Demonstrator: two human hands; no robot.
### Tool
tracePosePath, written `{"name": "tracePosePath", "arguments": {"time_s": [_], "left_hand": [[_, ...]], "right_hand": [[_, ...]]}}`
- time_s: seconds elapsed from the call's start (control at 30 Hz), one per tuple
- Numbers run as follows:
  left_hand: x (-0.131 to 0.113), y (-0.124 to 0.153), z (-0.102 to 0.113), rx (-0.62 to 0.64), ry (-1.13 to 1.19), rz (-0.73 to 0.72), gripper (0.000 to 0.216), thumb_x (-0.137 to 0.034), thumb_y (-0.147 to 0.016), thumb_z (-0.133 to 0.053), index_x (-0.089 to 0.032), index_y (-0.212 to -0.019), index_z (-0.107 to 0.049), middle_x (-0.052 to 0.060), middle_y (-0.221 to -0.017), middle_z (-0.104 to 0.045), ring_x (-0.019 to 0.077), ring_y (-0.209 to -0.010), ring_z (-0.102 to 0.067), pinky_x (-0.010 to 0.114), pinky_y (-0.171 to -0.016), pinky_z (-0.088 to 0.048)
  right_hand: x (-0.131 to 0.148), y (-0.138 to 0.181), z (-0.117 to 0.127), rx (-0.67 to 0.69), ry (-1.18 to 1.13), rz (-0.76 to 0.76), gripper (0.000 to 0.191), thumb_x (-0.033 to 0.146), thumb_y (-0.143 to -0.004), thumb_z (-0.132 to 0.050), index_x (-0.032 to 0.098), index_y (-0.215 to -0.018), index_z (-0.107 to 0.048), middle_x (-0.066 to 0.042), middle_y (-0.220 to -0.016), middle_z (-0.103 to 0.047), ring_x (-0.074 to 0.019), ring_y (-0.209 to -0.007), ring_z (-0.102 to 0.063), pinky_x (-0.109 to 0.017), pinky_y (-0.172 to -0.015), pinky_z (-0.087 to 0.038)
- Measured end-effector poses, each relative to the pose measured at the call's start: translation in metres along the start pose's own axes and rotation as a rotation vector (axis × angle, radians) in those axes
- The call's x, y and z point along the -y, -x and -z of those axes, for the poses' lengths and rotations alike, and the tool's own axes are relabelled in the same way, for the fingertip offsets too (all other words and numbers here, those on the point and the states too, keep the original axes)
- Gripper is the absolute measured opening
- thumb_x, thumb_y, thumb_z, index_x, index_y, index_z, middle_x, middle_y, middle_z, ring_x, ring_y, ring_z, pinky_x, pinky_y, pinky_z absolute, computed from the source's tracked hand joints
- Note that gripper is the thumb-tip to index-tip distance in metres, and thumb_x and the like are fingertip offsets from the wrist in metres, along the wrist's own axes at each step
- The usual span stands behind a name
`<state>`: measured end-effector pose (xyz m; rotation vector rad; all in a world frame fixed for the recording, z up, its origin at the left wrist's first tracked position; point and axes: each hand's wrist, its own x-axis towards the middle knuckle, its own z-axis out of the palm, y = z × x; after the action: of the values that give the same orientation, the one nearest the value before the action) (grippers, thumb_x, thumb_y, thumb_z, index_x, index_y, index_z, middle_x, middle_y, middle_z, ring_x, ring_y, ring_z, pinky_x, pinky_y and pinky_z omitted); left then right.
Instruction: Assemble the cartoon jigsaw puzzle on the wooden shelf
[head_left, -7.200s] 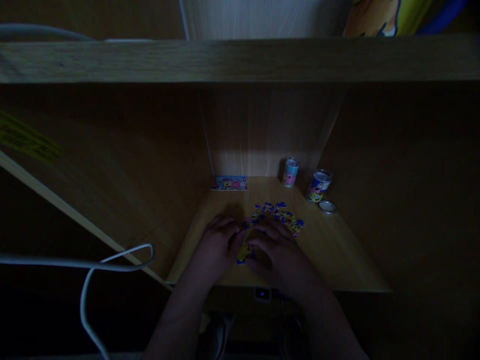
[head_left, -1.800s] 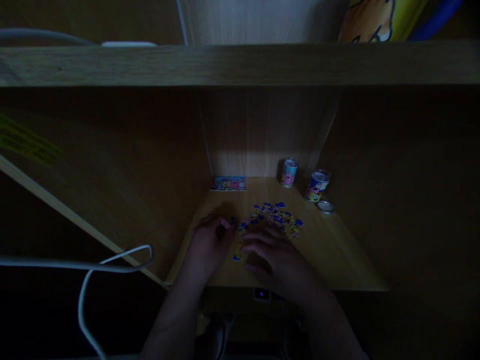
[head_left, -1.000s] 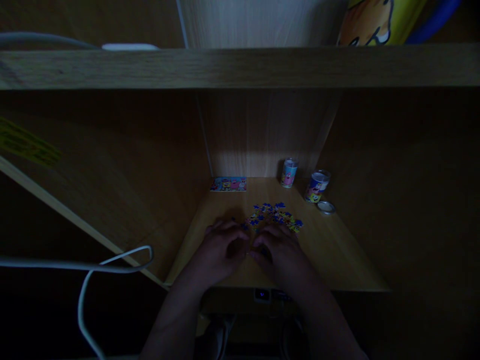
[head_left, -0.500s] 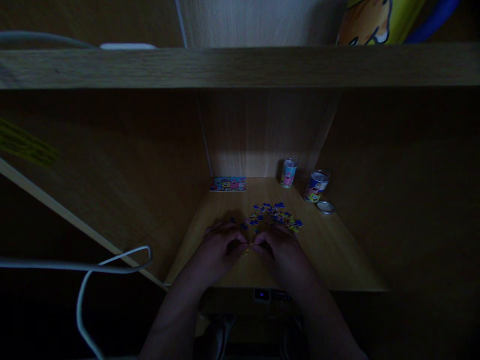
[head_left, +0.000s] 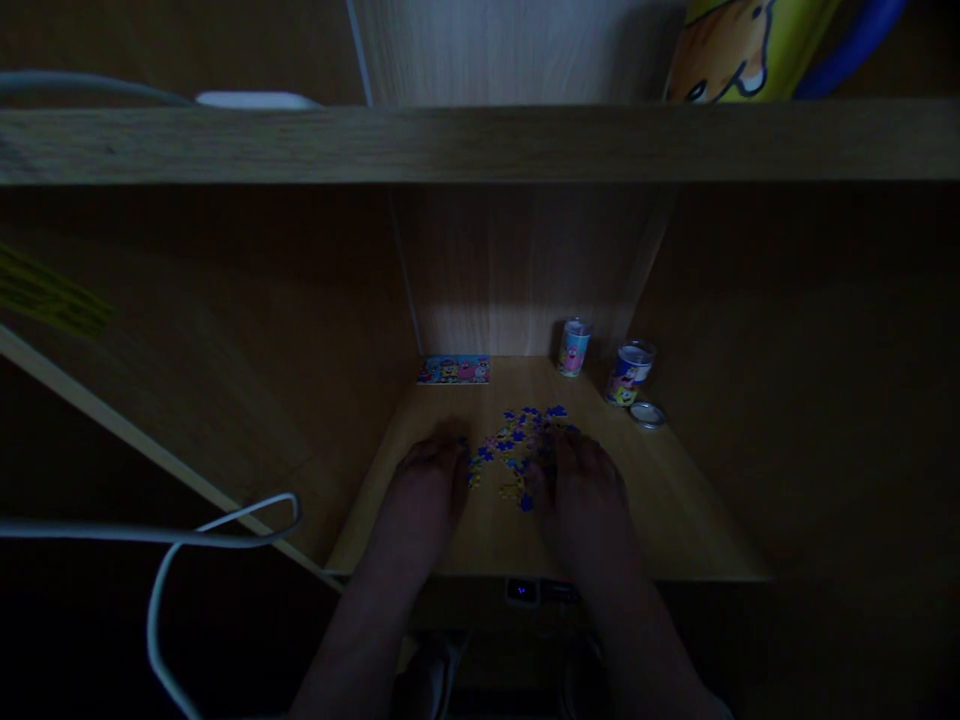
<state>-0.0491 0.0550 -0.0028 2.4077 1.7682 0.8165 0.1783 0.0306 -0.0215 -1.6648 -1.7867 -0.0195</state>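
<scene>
Jigsaw pieces [head_left: 517, 450] are scattered across the table [head_left: 660, 500], left hand [head_left: 424, 490] just beside them, right hand [head_left: 585, 490] right against them! Fingers [head_left: 577, 455] are flat and close together, holding nothing visible, and a can [head_left: 628, 373] stands far right.

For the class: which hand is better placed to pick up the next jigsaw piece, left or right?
Probably the right: the right hand lies against the scattered jigsaw pieces, fingertips among them, while the left hand sits just beside their edge.
</scene>
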Motion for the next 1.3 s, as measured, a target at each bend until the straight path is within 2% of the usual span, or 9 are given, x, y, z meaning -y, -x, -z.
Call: {"name": "tracePosePath", "arguments": {"time_s": [0.17,0.33,0.5,0.73,0.83,0.93,1.07,1.2,1.3], "left_hand": [[-0.002,0.009,-0.009,0.124,-0.129,-0.085,0.061,-0.047,-0.119,-0.045,-0.009,-0.165,-0.056,0.023,-0.175,-0.051,0.0375,-0.163,-0.051,0.059,-0.134,-0.043],[-0.006,0.013,-0.005,0.237,-0.211,-0.138,0.077,-0.064,-0.118,-0.038,-0.013,-0.177,-0.04,0.02,-0.185,-0.033,0.0365,-0.172,-0.034,0.061,-0.139,-0.032],[-0.008,0.011,-0.008,0.264,-0.231,-0.099,0.082,-0.068,-0.117,-0.036,-0.013,-0.178,-0.037,0.018,-0.187,-0.026,0.0371,-0.175,-0.027,0.062,-0.141,-0.028],[-0.015,0.012,-0.005,0.259,-0.22,-0.107,0.079,-0.061,-0.118,-0.037,-0.018,-0.183,-0.024,0.015,-0.19,-0.016,0.0375,-0.177,-0.014,0.067,-0.141,-0.021],[-0.023,0.015,-0.005,0.289,-0.221,-0.123,0.078,-0.062,-0.117,-0.041,-0.02,-0.181,-0.031,0.014,-0.189,-0.018,0.0399,-0.177,-0.014,0.067,-0.141,-0.022],[-0.031,0.017,-0.006,0.299,-0.232,-0.077,0.079,-0.065,-0.114,-0.046,-0.018,-0.177,-0.042,0.016,-0.188,-0.022,0.0462,-0.175,-0.015,0.07,-0.14,-0.023],[-0.04,0.018,-0.002,0.324,-0.203,-0.037,0.083,-0.064,-0.112,-0.052,-0.015,-0.178,-0.04,0.02,-0.187,-0.022,0.0499,-0.174,-0.014,0.072,-0.139,-0.021],[-0.048,0.018,0.002,0.368,-0.159,0.007,0.086,-0.065,-0.11,-0.054,-0.013,-0.178,-0.041,0.021,-0.187,-0.022,0.0521,-0.174,-0.012,0.071,-0.14,-0.016],[-0.054,0.018,0.001,0.359,-0.109,0.014,0.093,-0.071,-0.109,-0.048,-0.009,-0.177,-0.04,0.023,-0.187,-0.025,0.0512,-0.174,-0.013,0.071,-0.141,-0.011]], "right_hand": [[0.006,-0.001,-0.001,0.245,0.232,-0.119,0.078,0.056,-0.114,-0.046,0.004,-0.171,-0.046,-0.027,-0.18,-0.038,-0.0449,-0.171,-0.032,-0.069,-0.138,-0.022],[0.015,-0.007,0.012,0.466,0.22,-0.058,0.081,0.062,-0.115,-0.039,0.013,-0.18,-0.031,-0.015,-0.188,-0.015,-0.0379,-0.177,-0.014,-0.067,-0.141,-0.008],[0.014,-0.007,0.016,0.506,0.161,0.008,0.075,0.064,-0.116,-0.037,0.026,-0.18,-0.035,-0.008,-0.189,-0.014,-0.0349,-0.178,-0.008,-0.068,-0.141,-0.003],[0.012,-0.005,0.005,0.402,0.169,-0.118,0.084,0.066,-0.115,-0.035,0.018,-0.183,-0.021,-0.012,-0.19,-0.006,-0.0357,-0.178,-0.003,-0.066,-0.142,-0.004],[0.011,-0.011,0.002,0.451,0.185,-0.156,0.083,0.063,-0.116,-0.033,0.017,-0.183,-0.018,-0.013,-0.19,-0.006,-0.0362,-0.178,0.0,-0.064,-0.142,-0.004],[0.009,-0.025,0.002,0.501,0.219,-0.176,0.084,0.065,-0.116,-0.03,0.016,-0.183,-0.016,-0.016,-0.19,-0.005,-0.0376,-0.178,0.001,-0.062,-0.142,-0.005],[0.009,-0.051,0.0,0.574,0.239,-0.183,0.083,0.066,-0.117,-0.024,0.018,-0.184,-0.012,-0.016,-0.191,-0.001,-0.0371,-0.178,0.004,-0.064,-0.141,-0.005],[0.014,-0.076,-0.01,0.618,0.217,-0.116,0.086,0.065,-0.117,-0.019,0.011,-0.183,-0.013,-0.02,-0.19,0.0,-0.0386,-0.178,0.001,-0.066,-0.141,-0.004],[0.018,-0.091,-0.02,0.653,0.181,-0.005,0.081,0.064,-0.118,-0.019,0.015,-0.183,-0.018,-0.015,-0.19,-0.005,-0.0336,-0.178,-0.002,-0.062,-0.141,-0.005]]}}
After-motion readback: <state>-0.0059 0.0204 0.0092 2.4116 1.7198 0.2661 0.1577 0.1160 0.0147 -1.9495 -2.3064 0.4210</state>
